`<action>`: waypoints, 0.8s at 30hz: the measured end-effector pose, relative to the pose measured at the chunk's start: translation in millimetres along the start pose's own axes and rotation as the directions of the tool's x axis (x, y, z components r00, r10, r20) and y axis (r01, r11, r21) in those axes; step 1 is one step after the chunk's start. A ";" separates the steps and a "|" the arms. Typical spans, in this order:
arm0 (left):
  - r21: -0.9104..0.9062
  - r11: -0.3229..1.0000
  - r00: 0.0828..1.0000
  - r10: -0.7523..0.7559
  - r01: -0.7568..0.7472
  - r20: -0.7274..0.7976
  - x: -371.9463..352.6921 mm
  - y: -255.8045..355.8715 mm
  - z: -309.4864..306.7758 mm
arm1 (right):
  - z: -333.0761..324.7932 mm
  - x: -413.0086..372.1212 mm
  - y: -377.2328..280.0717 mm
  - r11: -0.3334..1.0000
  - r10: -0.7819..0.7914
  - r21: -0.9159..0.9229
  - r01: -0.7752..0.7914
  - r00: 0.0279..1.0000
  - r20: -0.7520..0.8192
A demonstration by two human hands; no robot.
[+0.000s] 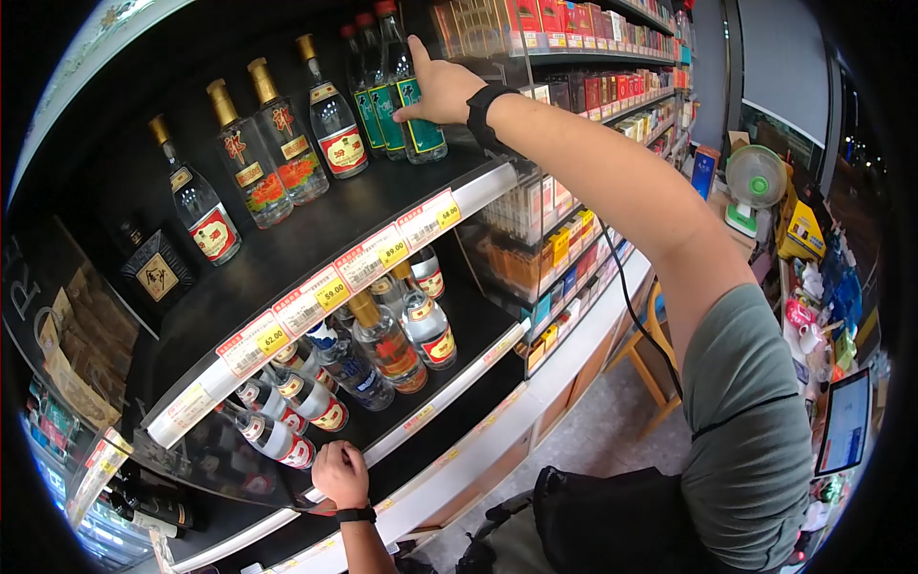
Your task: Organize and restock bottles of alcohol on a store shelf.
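Observation:
On the upper shelf my right hand grips a clear liquor bottle with a green label and red cap. One finger lies along its neck and another digit presses near the label. Two similar green-label bottles stand close behind it. Lower down, my left hand is closed with curled fingers at the front edge of the lower shelf. Whether anything is in it is hidden. Nearest to that hand is a small clear bottle with a red and white label.
Gold-capped bottles line the upper shelf above a price-tag strip. More bottles crowd the lower shelf. Cigarette packs fill racks at right. A black cable hangs down near a wooden stool; a fan stands beyond.

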State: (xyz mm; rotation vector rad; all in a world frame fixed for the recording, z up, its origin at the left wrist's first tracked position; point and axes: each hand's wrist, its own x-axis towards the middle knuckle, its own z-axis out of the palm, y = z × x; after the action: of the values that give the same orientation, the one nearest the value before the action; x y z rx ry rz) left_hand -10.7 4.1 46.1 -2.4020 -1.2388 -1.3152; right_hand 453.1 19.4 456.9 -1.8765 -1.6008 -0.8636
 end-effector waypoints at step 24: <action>0.051 0.997 0.998 -0.052 0.050 0.033 -1.7 -2.1 5.8 | 31.5 -333.1 -57.7 0.743 0.036 0.669 0.035 0.995 -0.092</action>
State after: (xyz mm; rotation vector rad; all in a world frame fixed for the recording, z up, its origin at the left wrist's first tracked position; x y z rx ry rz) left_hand -9.0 7.1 40.8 -2.3834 -1.3342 -1.2464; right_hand 368.0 -165.5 185.1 -1.2864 -1.5637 -0.2863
